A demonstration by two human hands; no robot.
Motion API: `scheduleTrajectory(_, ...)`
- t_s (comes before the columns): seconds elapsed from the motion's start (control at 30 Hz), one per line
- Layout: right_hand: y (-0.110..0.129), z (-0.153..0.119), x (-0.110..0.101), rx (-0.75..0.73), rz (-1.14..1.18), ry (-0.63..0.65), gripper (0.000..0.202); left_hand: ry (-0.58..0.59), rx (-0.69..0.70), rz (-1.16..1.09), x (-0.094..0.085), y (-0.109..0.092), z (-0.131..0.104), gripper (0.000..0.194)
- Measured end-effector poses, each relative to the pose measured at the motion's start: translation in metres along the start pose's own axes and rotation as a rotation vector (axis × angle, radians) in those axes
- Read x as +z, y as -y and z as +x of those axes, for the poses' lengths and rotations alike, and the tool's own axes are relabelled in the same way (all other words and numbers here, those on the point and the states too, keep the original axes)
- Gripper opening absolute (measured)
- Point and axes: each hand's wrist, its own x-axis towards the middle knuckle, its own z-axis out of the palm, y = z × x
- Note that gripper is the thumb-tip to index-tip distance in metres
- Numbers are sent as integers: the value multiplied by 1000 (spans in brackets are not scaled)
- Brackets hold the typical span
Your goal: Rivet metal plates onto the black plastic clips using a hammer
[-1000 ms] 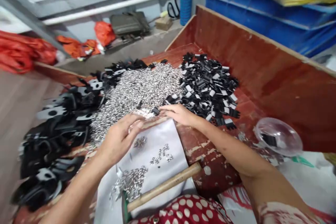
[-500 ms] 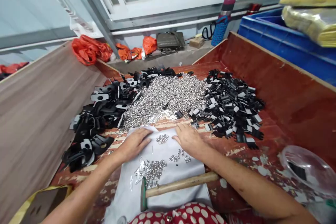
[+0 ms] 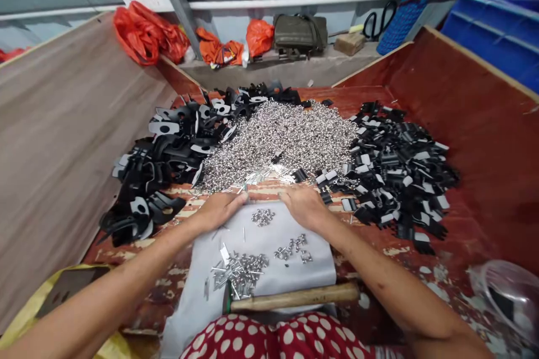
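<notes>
A whitish cloth (image 3: 304, 279) lies on the worn red board in front of me. My left hand (image 3: 218, 210) is closed at its far left corner, and my right hand (image 3: 306, 207) at its far right corner, thumbs towards each other; the fingertips are partly hidden. On the cloth rest small shiny metal pieces with pins: a larger heap (image 3: 244, 270), a small cluster (image 3: 262, 217) between the hands and a few loose ones (image 3: 291, 248) at right. Across the near part lies a hammer (image 3: 295, 296) with a wooden handle and green head.
Beyond the hands spreads a big mound of shiny metal pieces (image 3: 282, 134). Black parts with white patches (image 3: 168, 148) are heaped left, smaller black clips (image 3: 400, 168) right. Wooden side boards (image 3: 63, 123) wall the surface. A clear plastic tub (image 3: 511, 297) stands at near right.
My view has tipped down and come closer. The hands have shifted to the cloth's far edge, which now looks flatter, with its folded far corner no longer showing.
</notes>
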Motion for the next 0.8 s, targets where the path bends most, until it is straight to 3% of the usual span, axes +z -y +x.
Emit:
scheduleTrajectory(0.17,-7,-5,-2,31,99,16,40,83,-248,-458,0,7,-18,67)
scheduleTrajectory(0.3,-10,-15,-6,51,163,-3,32,112,-411,-801,2,11,-36,61)
scheduleTrajectory(0.43,-11,-27,2,99,198,-34,18,8,-487,-1031,3,14,-48,53)
scheduleTrajectory(0.53,-8,-36,13,144,139,-120,19,-69,-431,-1000,4,15,-55,50)
scheduleTrajectory(0.63,-1,-47,19,76,25,-226,13,-83,-413,-903,4,17,-61,51)
scheduleTrajectory(0.7,5,-55,15,30,-65,-283,8,-89,-379,-800,1,18,-65,52)
scheduleTrajectory(0.8,9,-68,0,-5,-188,-332,22,-124,-254,-461,-7,16,-69,51)
